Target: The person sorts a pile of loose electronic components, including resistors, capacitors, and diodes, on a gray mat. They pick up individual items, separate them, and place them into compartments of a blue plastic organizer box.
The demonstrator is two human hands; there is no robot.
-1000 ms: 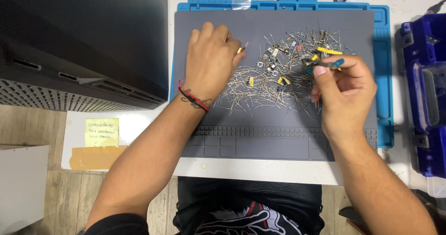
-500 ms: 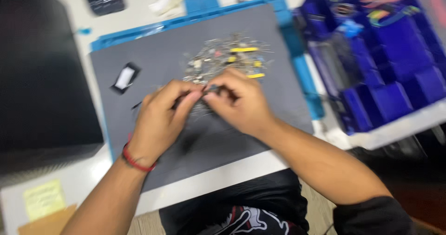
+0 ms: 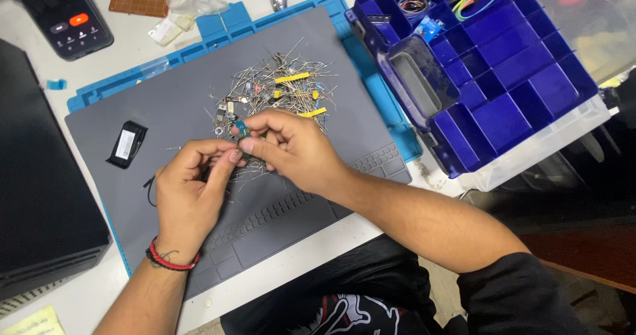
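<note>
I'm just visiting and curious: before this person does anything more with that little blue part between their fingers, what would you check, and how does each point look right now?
1. Small blue part pinched in the right hand: ok.
2. Left hand close, fingertips meeting the right hand's: ok.
3. Pile of wire-legged components lying on the grey mat, none over the edge: ok.
4. Blue compartment box open beside the mat: ok.
5. Small black part clear of both hands: ok.
6. Whether the blue part's legs are straight: cannot tell, too small.
</note>
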